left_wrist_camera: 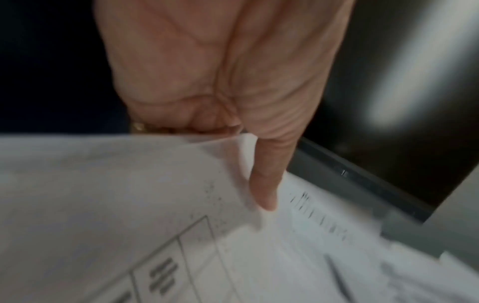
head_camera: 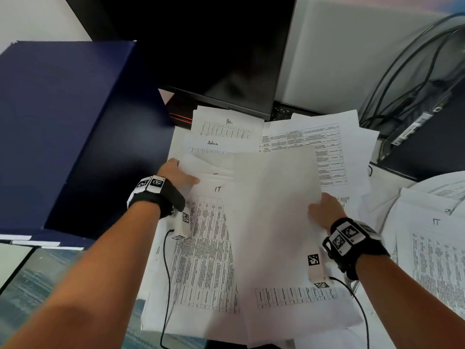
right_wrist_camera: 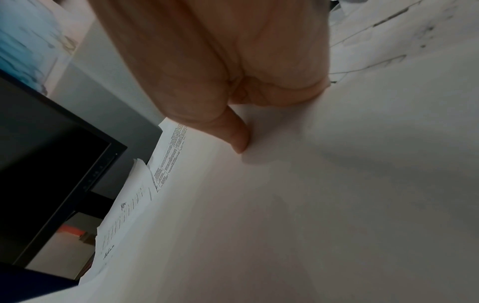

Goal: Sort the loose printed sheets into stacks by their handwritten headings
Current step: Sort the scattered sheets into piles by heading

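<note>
Left hand (head_camera: 177, 173): at the left edge of the paper pile; thumb on top and fingers curled underneath, pinching a lifted corner of the sheets, as the left wrist view confirms.
Right hand (head_camera: 327, 210): at the right edge of a blank-backed sheet (head_camera: 271, 222), thumb pressed on its top face, the other fingers hidden below; it holds this sheet raised over the pile.
Key relation: the blank-backed sheet lies between the two hands, its long axis running away from the person; the right hand is the one gripping it, the left hand is nearer the sheets beneath.
Exposed sheet (head_camera: 208, 248): directly under the raised one, just beside the left hand; printed table with the handwritten heading "IT" at its top.
Likely destination: a stack (head_camera: 432, 250) at the far right, also headed "IT", well apart from the left hand and nearer the right hand.
Other headings: two sheets at the far end of the pile, one marked "Hr" (head_camera: 227, 127), one apparently "Admin" (head_camera: 214, 146).
Raised sheet's heading: cannot be read; only its unprinted side shows.
Surroundings: dark blue box (head_camera: 68, 127) to the left, monitor (head_camera: 226, 59) behind the pile.
</note>
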`<state>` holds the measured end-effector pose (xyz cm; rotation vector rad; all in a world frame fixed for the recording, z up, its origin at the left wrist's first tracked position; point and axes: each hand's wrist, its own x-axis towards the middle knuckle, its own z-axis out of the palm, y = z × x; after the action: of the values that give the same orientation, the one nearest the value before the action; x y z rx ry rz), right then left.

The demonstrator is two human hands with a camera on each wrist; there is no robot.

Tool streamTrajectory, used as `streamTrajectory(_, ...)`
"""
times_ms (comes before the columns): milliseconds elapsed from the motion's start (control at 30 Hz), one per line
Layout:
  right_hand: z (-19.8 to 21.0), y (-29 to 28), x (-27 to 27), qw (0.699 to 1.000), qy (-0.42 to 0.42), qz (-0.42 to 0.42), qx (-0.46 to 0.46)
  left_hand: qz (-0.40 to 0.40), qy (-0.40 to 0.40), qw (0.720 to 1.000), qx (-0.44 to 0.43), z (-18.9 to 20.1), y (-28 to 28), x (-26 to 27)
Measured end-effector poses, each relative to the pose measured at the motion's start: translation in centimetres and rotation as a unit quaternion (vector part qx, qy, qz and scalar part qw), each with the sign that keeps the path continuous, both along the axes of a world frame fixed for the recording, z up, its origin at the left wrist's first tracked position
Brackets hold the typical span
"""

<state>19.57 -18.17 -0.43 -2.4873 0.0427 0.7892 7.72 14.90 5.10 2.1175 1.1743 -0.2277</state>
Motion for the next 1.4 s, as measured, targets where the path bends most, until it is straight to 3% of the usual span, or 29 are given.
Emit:
streamTrajectory(100,-0.4,-0.2,0.1,1.0,-0.004,-0.001,0.004,0.032,-0.07,0.995,-0.059,0.1,-0.7,-1.9)
streamTrajectory(167,-0.4,-0.3,0.1,1.0,-0.009,-0.011,0.02,0.024,-0.061,0.994,-0.084,-0.4,-1.6,-3.7)
streamTrajectory(233,-0.1,-0.3,-0.2,0.998,-0.017,-0.019,0.056,0.017,-0.045,0.997,-0.056,-1.2,-2.3,-5.2)
streamTrajectory(333,1.1,0.0,-0.9,0.983,-0.059,-0.043,0.169,0.056,-0.086,0.994,-0.033,-1.7,-2.9,-6.7)
streamTrajectory(467,5.6,2.8,-1.0,0.927,-0.161,-0.05,0.334,0.09,-0.161,0.981,-0.058,-2.4,-2.7,-8.4)
streamTrajectory(567,10.2,6.2,0.5,0.865,-0.251,-0.084,0.427,0.106,-0.195,0.973,-0.056,-2.8,-2.8,-9.2)
streamTrajectory(667,13.7,8.9,1.8,0.802,-0.287,-0.131,0.507,0.113,-0.225,0.966,-0.054,-3.2,-3.1,-10.1)
streamTrajectory(733,14.9,10.4,2.6,0.776,-0.292,-0.132,0.543,0.102,-0.244,0.963,-0.055,-3.6,-3.1,-10.6)
streamTrajectory(933,11.9,15.3,3.6,0.816,-0.137,-0.125,0.548,0.1,-0.311,0.938,-0.119,-3.1,-3.7,-11.7)
streamTrajectory(1067,8.0,17.0,3.2,0.869,-0.026,-0.1,0.484,0.059,-0.348,0.928,-0.12,-2.4,-3.8,-12.4)
streamTrajectory(1233,4.4,16.5,3.1,0.96,0.142,0.014,0.242,0.036,-0.34,0.936,-0.09,-3.0,-3.1,-12.2)
streamTrajectory(1333,4.3,15.9,3.5,0.976,0.161,0.103,0.108,0.049,-0.318,0.944,-0.077,-3.8,-2.8,-11.8)
streamTrajectory(1400,4.2,16.1,3.8,0.973,0.168,0.112,0.114,0.054,-0.309,0.946,-0.084,-4.3,-2.7,-11.5)
